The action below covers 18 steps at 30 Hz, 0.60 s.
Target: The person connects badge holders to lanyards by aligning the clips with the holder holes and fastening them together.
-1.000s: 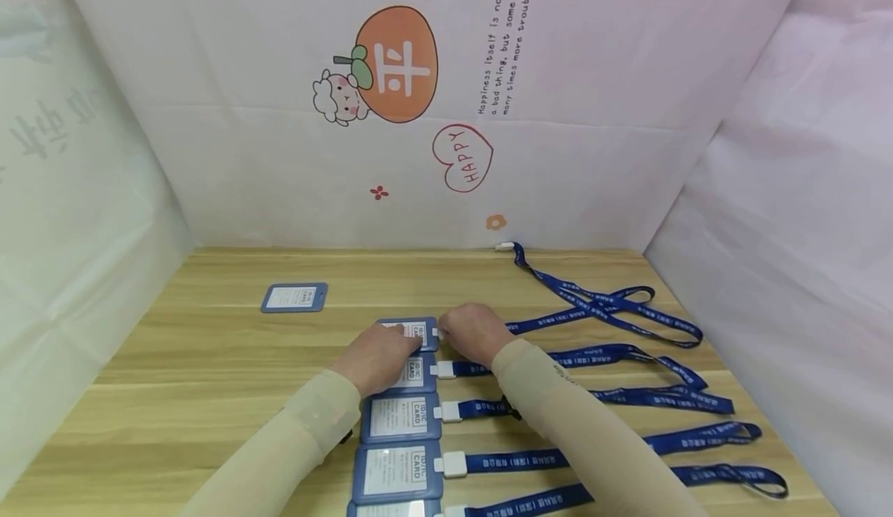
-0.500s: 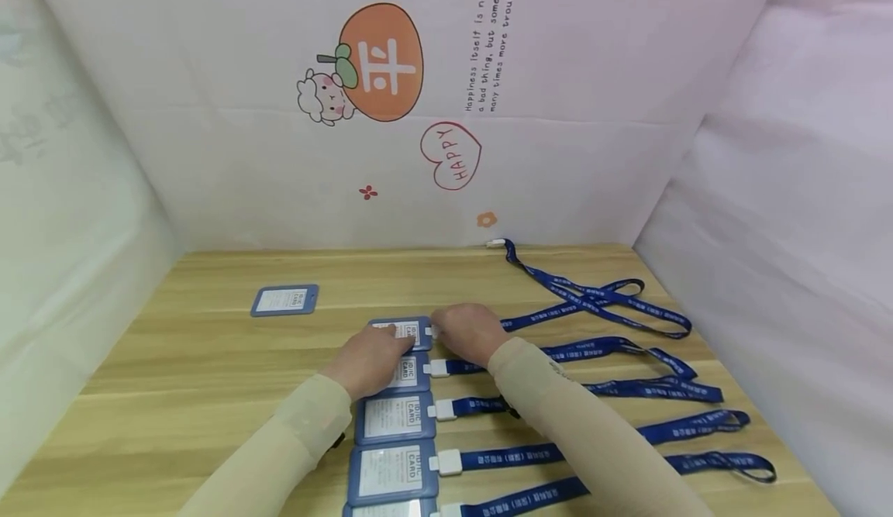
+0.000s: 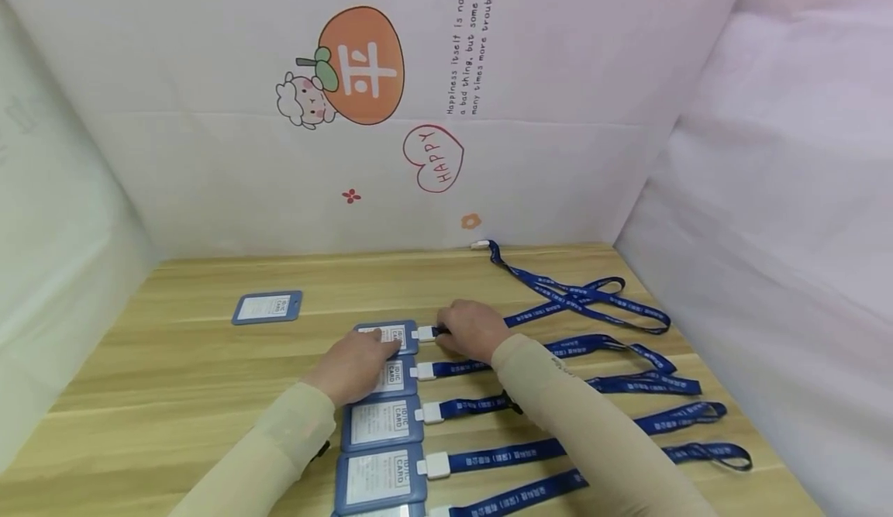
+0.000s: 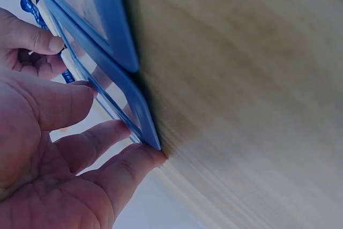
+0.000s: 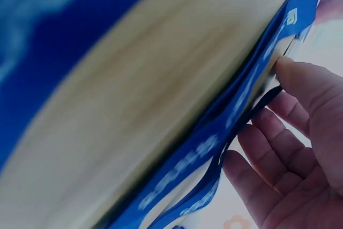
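Observation:
A row of blue badge holders with white ID cards runs down the table. My left hand [image 3: 356,366] holds the farthest badge holder [image 3: 386,336] of the row, thumb and fingertips at its face and edge; in the left wrist view the fingertips [image 4: 153,156] reach its corner. A white clip [image 3: 425,334] joins that holder to a blue lanyard [image 3: 533,314]. Just right of the clip, my right hand [image 3: 474,327] pinches the lanyard strap between thumb and fingers. The right wrist view shows the strap [image 5: 236,103] running along the fingertips.
Below lie several holders, including this badge holder [image 3: 380,477], each clipped to a blue lanyard [image 3: 502,457] stretching right under my right forearm. A separate badge holder [image 3: 267,308] lies back left. Near the back wall lies a loose white clip [image 3: 480,245] on a strap. Printed white cloth [image 3: 314,184] walls the table.
My right hand has shifted right along the lanyard, uncovering the white clip beside the holder. My left hand stays on the same holder. The whole head view has drifted.

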{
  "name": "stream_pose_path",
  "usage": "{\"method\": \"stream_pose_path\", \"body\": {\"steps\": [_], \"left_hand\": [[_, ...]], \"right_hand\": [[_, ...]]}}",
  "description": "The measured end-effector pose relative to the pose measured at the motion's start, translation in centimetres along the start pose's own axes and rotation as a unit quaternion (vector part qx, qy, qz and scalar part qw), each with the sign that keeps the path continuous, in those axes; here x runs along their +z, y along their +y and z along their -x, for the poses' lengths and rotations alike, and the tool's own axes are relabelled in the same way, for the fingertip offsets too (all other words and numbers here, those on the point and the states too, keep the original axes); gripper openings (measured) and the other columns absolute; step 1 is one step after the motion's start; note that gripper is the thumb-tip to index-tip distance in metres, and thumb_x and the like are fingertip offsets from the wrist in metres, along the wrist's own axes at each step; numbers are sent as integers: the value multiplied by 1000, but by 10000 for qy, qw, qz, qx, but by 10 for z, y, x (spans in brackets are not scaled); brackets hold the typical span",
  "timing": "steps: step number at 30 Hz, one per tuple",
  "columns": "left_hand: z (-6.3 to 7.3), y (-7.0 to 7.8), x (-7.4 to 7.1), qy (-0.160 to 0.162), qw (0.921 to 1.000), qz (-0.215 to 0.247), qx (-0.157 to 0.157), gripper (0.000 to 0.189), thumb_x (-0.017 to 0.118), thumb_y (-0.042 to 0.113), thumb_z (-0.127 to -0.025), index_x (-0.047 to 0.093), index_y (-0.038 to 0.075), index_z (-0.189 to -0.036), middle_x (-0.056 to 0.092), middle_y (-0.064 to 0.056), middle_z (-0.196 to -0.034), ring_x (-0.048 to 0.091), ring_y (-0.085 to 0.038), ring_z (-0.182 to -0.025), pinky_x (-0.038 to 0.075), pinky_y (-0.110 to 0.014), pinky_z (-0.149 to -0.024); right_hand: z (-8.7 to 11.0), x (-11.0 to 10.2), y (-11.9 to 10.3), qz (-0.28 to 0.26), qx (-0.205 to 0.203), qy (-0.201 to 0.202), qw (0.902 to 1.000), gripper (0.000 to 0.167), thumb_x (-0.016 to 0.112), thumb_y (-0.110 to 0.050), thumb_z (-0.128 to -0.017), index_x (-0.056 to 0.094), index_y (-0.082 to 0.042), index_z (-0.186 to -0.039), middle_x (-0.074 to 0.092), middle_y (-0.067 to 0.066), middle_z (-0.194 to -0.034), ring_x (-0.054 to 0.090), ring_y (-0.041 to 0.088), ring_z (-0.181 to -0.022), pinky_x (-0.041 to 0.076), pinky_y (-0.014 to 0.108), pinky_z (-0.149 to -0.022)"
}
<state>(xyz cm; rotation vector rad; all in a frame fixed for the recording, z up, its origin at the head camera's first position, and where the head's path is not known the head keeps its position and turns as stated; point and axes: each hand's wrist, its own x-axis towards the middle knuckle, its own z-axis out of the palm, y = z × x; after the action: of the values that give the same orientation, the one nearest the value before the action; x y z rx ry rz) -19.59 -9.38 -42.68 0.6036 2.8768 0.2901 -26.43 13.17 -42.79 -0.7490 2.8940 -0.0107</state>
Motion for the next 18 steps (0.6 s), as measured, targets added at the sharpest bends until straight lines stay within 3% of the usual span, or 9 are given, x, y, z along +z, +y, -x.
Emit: {"method": "stream_pose_path", "body": {"steps": [9,18], "left_hand": [[1,2,0,15,10000,-32,14,40,54,10,-107,62,15,-146,54,-24,-152,50,-46,-141,45,-57,-116],[3,2,0,9,10000,-34,-9,41,54,9,-106,61,15,-146,53,-24,-153,50,-46,-141,45,-57,-116]], "right_hand": [[10,3,27,-43,180,79,9998,28,71,-45,-98,74,-18,-107,70,-3,-96,63,13,-89,59,34,-83],[16,3,43,-24,345,10,9994,30,71,-47,-98,72,-18,-106,68,-1,-97,62,14,-86,59,36,-82]]}}
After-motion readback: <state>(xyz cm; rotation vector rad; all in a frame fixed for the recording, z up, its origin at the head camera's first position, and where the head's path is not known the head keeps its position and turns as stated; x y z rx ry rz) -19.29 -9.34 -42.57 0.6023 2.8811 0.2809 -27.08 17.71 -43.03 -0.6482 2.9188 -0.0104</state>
